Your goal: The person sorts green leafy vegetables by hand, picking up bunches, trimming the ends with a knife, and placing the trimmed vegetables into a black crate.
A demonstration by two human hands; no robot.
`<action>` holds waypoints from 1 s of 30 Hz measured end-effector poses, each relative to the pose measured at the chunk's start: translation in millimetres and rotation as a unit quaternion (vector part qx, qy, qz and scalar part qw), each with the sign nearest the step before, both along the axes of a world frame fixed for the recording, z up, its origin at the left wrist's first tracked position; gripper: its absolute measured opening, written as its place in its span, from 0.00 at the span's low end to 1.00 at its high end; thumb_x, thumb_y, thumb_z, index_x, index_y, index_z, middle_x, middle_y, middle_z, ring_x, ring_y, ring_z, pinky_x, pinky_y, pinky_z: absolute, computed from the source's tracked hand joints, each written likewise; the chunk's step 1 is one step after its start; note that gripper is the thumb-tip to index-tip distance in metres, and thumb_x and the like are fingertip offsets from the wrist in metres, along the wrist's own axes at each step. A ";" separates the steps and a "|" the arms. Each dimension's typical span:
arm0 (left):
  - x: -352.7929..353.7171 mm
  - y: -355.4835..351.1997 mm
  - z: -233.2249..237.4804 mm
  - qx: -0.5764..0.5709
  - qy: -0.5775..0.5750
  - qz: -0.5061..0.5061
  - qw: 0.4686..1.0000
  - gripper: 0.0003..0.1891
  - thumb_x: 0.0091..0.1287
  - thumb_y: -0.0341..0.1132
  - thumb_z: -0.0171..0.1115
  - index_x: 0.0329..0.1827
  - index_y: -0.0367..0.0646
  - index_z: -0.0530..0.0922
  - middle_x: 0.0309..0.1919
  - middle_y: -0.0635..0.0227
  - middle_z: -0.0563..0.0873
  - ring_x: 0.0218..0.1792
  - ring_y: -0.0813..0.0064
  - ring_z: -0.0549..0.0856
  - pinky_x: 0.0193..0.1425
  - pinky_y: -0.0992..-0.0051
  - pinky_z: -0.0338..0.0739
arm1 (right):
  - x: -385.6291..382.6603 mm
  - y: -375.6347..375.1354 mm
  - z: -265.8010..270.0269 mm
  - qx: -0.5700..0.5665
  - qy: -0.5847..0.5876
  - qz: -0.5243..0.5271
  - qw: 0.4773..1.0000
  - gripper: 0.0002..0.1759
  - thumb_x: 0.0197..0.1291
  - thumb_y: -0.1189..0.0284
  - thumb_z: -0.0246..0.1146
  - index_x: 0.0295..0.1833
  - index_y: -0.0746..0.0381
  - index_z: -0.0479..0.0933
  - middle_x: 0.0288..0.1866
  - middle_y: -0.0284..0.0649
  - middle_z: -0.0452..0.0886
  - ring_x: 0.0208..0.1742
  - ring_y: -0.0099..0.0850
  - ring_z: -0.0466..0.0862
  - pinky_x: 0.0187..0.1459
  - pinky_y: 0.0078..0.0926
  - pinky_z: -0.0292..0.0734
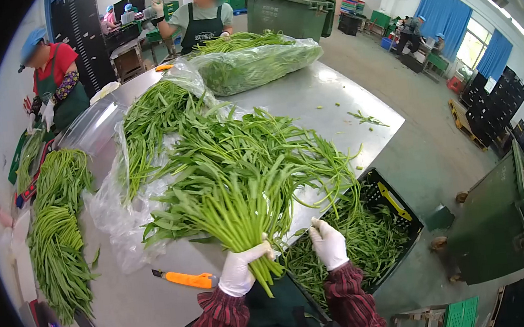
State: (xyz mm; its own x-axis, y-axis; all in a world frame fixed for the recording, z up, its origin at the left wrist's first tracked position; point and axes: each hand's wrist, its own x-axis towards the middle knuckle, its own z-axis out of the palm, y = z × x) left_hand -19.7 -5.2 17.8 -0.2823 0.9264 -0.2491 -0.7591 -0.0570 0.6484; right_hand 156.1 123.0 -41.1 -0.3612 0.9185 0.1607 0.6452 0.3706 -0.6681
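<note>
My left hand (243, 271), in a white glove, is wrapped round the stems of a bunch of leafy greens (235, 214) near the table's front edge. To its right my right hand (328, 242), also gloved, has its fingers pressed together above a black crate (414, 227); whatever they may hold is too small to name. Loose greens (348, 253) fill much of the crate. An orange cutter (188, 279) lies on the metal table (155, 302) left of my left hand. Beyond the bunch spreads a large heap of greens (209, 143).
A clear bag of greens (258, 68) sits at the table's back. More greens (58, 229) lie at the left beside crumpled plastic (121, 223). One person (202, 20) stands behind the table, another (55, 77) at the left. Green bins (288, 14) stand behind and right.
</note>
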 end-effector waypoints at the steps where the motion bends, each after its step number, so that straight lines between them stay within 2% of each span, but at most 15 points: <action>1: -0.3 -2.7 13.2 0.011 -0.004 0.023 1.000 0.14 0.57 0.22 0.59 0.46 0.35 0.70 0.26 0.62 0.79 0.30 0.69 0.80 0.41 0.72 0.74 | -3.2 1.4 -0.9 0.031 -0.019 0.007 0.999 0.18 0.60 0.65 0.60 0.52 0.63 0.76 0.41 0.49 0.82 0.42 0.43 0.83 0.45 0.32 0.76; 7: -18.8 -8.5 18.7 0.074 0.076 0.105 0.989 0.13 0.58 0.22 0.59 0.45 0.38 0.70 0.27 0.63 0.78 0.31 0.68 0.78 0.44 0.67 0.73 | -14.1 44.1 -5.5 -0.034 -0.009 -0.079 0.996 0.15 0.61 0.69 0.56 0.52 0.63 0.76 0.44 0.51 0.81 0.46 0.45 0.82 0.48 0.35 0.75; 9: -20.3 -7.6 11.4 0.077 0.056 0.104 0.990 0.13 0.58 0.23 0.59 0.45 0.39 0.70 0.26 0.64 0.77 0.31 0.69 0.78 0.45 0.66 0.73 | -15.8 68.1 1.3 0.014 -0.001 -0.104 0.994 0.17 0.61 0.70 0.56 0.55 0.62 0.74 0.47 0.51 0.80 0.48 0.45 0.81 0.49 0.35 0.75; 11: -19.0 -7.6 8.1 0.072 -0.002 0.099 0.992 0.11 0.60 0.23 0.59 0.44 0.37 0.71 0.27 0.63 0.79 0.32 0.68 0.80 0.43 0.71 0.74 | -13.5 92.5 9.6 0.031 0.006 -0.126 0.992 0.21 0.60 0.71 0.56 0.60 0.59 0.71 0.49 0.51 0.79 0.49 0.45 0.80 0.48 0.35 0.75; 12: -19.4 -7.4 3.0 0.065 -0.009 0.090 0.994 0.11 0.60 0.23 0.59 0.44 0.37 0.71 0.28 0.63 0.79 0.32 0.68 0.80 0.42 0.71 0.74 | -9.5 108.7 4.6 0.074 -0.006 -0.119 0.990 0.25 0.59 0.73 0.55 0.64 0.56 0.68 0.46 0.50 0.80 0.45 0.46 0.81 0.45 0.37 0.76; 13: -18.1 -7.6 3.7 0.067 -0.009 0.089 0.994 0.11 0.60 0.23 0.59 0.44 0.37 0.71 0.28 0.63 0.79 0.32 0.68 0.80 0.42 0.71 0.74 | -3.7 127.5 -1.6 0.113 -0.098 -0.113 0.982 0.28 0.61 0.75 0.51 0.68 0.52 0.62 0.38 0.48 0.79 0.36 0.44 0.81 0.38 0.39 0.75; 15: -15.3 -8.6 8.8 0.048 -0.031 0.063 0.996 0.11 0.60 0.23 0.59 0.45 0.37 0.71 0.28 0.63 0.79 0.32 0.68 0.80 0.41 0.70 0.75 | 3.5 163.0 -7.8 0.147 -0.155 -0.091 0.973 0.30 0.61 0.77 0.48 0.70 0.50 0.57 0.35 0.46 0.78 0.35 0.42 0.80 0.37 0.39 0.75; 19: -12.9 -6.1 11.1 0.021 -0.005 0.063 0.998 0.13 0.57 0.23 0.58 0.46 0.36 0.69 0.26 0.63 0.78 0.31 0.67 0.79 0.44 0.67 0.74 | -1.0 198.5 3.6 0.111 -0.228 0.002 0.967 0.28 0.66 0.72 0.44 0.71 0.51 0.53 0.38 0.48 0.79 0.39 0.44 0.80 0.40 0.39 0.74; 20: -12.9 -5.4 11.6 0.013 -0.015 0.057 0.998 0.14 0.57 0.23 0.59 0.46 0.36 0.70 0.27 0.62 0.78 0.31 0.66 0.79 0.43 0.68 0.75 | -4.4 209.6 -1.5 0.083 -0.209 0.019 0.974 0.32 0.61 0.69 0.51 0.72 0.49 0.53 0.44 0.51 0.79 0.44 0.46 0.80 0.44 0.39 0.75; 21: -13.1 -4.2 11.7 0.014 -0.015 0.059 0.998 0.14 0.57 0.23 0.59 0.46 0.36 0.70 0.27 0.62 0.78 0.31 0.66 0.79 0.43 0.68 0.75 | -3.2 218.1 -7.0 0.084 -0.208 0.021 0.974 0.32 0.61 0.69 0.51 0.72 0.49 0.53 0.44 0.51 0.79 0.44 0.46 0.80 0.44 0.39 0.75; 23: -13.6 -4.2 11.1 -0.001 -0.006 0.061 0.998 0.14 0.57 0.23 0.60 0.45 0.36 0.70 0.27 0.62 0.79 0.31 0.66 0.79 0.43 0.68 0.75 | -5.2 218.7 -4.0 -0.007 -0.308 0.040 0.951 0.39 0.54 0.57 0.58 0.72 0.51 0.53 0.46 0.53 0.80 0.47 0.46 0.81 0.48 0.38 0.75; 24: -15.5 -4.1 9.0 -0.005 -0.005 0.063 0.998 0.14 0.57 0.23 0.60 0.45 0.36 0.70 0.27 0.62 0.79 0.31 0.66 0.79 0.43 0.68 0.75 | -4.4 223.3 -11.5 -0.026 -0.307 -0.002 0.951 0.43 0.46 0.51 0.62 0.68 0.56 0.59 0.43 0.53 0.81 0.46 0.47 0.82 0.49 0.38 0.75; 25: -18.0 -4.0 5.5 0.004 0.007 0.067 0.998 0.14 0.57 0.23 0.60 0.46 0.36 0.70 0.26 0.62 0.79 0.31 0.66 0.79 0.43 0.68 0.75 | -7.1 219.8 -0.1 -0.035 -0.342 -0.038 0.938 0.33 0.48 0.53 0.61 0.59 0.60 0.72 0.41 0.51 0.82 0.44 0.46 0.83 0.48 0.38 0.76; 27: -23.3 -6.7 5.0 0.010 0.019 0.074 0.997 0.14 0.57 0.24 0.60 0.46 0.36 0.70 0.26 0.62 0.79 0.30 0.66 0.80 0.42 0.68 0.75 | 6.5 219.7 -14.1 -0.026 -0.327 -0.109 0.938 0.22 0.52 0.56 0.60 0.46 0.60 0.80 0.41 0.50 0.83 0.44 0.45 0.83 0.46 0.39 0.77; 30: -28.8 -7.5 7.1 0.010 0.002 0.095 0.995 0.13 0.57 0.21 0.61 0.44 0.34 0.71 0.27 0.63 0.80 0.31 0.69 0.81 0.40 0.72 0.76 | 56.4 212.3 -31.4 -0.068 -0.363 -0.221 0.903 0.14 0.57 0.65 0.56 0.40 0.59 0.83 0.40 0.46 0.84 0.43 0.42 0.84 0.42 0.37 0.79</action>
State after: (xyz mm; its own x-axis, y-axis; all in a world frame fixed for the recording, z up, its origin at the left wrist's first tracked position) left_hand -48.5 -12.7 24.9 -0.4549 0.8603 -0.2301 -0.7301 -0.2123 0.6496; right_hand 212.5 335.3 -72.5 0.0816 0.9920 -0.0962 0.9959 -0.0849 -0.0306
